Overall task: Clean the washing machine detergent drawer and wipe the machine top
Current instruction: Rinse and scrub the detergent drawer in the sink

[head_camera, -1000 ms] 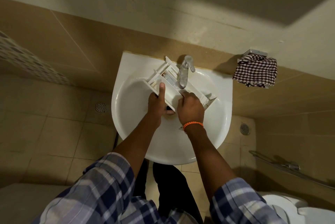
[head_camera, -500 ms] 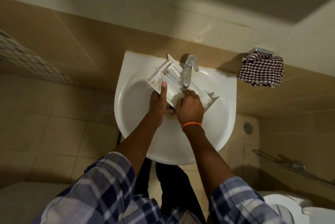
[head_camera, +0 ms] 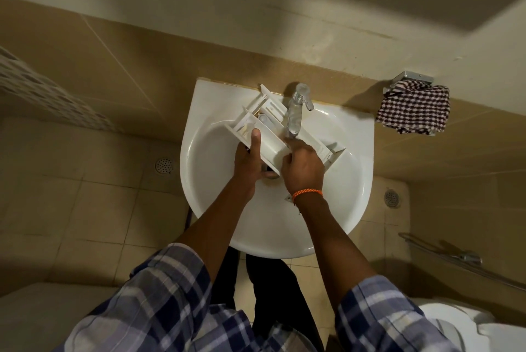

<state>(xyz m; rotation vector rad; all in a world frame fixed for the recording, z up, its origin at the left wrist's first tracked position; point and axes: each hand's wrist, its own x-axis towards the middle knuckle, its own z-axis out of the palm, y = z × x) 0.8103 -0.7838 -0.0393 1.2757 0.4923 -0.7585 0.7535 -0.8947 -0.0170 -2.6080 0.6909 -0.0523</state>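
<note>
Over a white wall-hung basin (head_camera: 327,226), beige tile all round: detergent drawer (head_camera: 273,135) lies tilted under the chrome tap (head_camera: 296,112). Left hand (head_camera: 249,160) grips its edge; right hand (head_camera: 303,169) curls round its near end. Checked cloth (head_camera: 414,111) hangs right.

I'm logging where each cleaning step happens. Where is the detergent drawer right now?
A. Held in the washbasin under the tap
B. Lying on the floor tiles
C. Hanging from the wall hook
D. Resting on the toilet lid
A: both hands hold the white detergent drawer inside the washbasin, with the tap directly over it; the left hand and right hand each have a grip on it.
</note>
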